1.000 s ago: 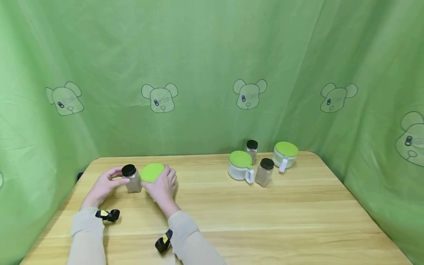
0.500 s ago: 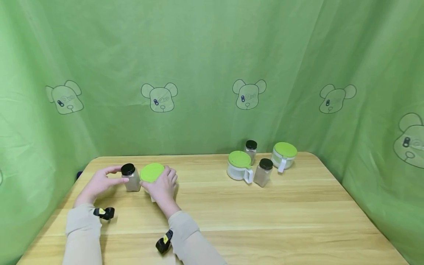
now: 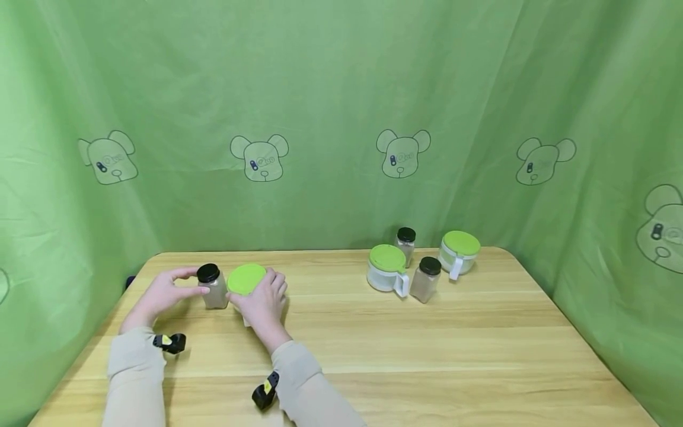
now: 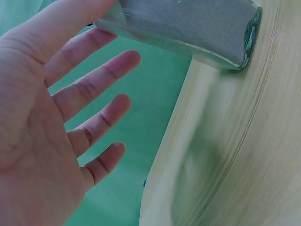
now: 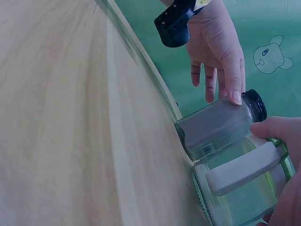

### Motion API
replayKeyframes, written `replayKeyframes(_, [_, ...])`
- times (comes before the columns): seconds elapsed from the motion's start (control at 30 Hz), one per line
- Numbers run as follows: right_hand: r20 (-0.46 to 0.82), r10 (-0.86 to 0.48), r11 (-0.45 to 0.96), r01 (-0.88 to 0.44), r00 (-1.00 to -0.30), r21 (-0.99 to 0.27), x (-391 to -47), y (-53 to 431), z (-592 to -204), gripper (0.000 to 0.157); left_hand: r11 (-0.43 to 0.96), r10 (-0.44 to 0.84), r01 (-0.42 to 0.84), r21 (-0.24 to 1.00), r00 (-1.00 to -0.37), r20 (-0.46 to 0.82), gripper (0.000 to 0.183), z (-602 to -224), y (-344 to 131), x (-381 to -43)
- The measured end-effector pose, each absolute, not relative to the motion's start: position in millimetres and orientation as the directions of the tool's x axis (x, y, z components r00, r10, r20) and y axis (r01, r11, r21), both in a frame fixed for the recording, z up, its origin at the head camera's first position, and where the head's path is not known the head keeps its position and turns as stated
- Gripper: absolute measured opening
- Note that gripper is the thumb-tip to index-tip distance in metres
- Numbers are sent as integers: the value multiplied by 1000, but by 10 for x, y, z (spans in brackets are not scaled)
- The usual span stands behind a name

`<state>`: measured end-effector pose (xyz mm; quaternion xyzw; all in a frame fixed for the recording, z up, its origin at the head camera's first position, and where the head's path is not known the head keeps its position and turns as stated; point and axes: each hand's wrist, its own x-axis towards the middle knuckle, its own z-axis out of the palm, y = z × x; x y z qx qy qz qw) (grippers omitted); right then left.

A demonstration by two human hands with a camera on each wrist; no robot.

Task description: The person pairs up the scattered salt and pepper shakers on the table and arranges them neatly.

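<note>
At the left of the table stands an upright square glass jar [image 3: 216, 294] with a black cap and grey-brown powder inside. My left hand [image 3: 162, 295] pinches it near the top between thumb and index finger; the left wrist view shows the other fingers [image 4: 101, 120] spread off the glass. Right beside this jar is a clear glass seasoning pot [image 5: 242, 188] with a white handle and a round green lid [image 3: 246, 279]. My right hand [image 3: 265, 299] grips the pot from above, thumb on the left side, fingers round the right and partly hidden.
Toward the back right stand two more green-lidded pots [image 3: 385, 279] [image 3: 459, 261] with white handles. Two black-capped jars [image 3: 425, 286] [image 3: 407, 252] are close to them. A green curtain [image 3: 331, 207] hangs behind the wooden table [image 3: 427, 356].
My left wrist and forearm have shifted slightly left, with the palm farther from the jar. The right hand stays on the pot, and both containers keep their places.
</note>
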<state>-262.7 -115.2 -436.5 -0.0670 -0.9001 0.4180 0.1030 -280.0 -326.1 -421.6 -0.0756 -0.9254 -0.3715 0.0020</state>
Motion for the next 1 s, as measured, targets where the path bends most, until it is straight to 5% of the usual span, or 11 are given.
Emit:
replayKeyframes(0.53, [156, 181, 654, 1, -971, -756, -2631, -1122, -4355, 111, 703, 177, 210, 679, -977, 119, 73, -4132, -3236, -2758])
replayKeyframes(1.0, [223, 100, 666, -101, -970, -739, -2642, -844, -4224, 98, 688, 147, 250, 681, -967, 207, 68, -3878, -3145, -2724])
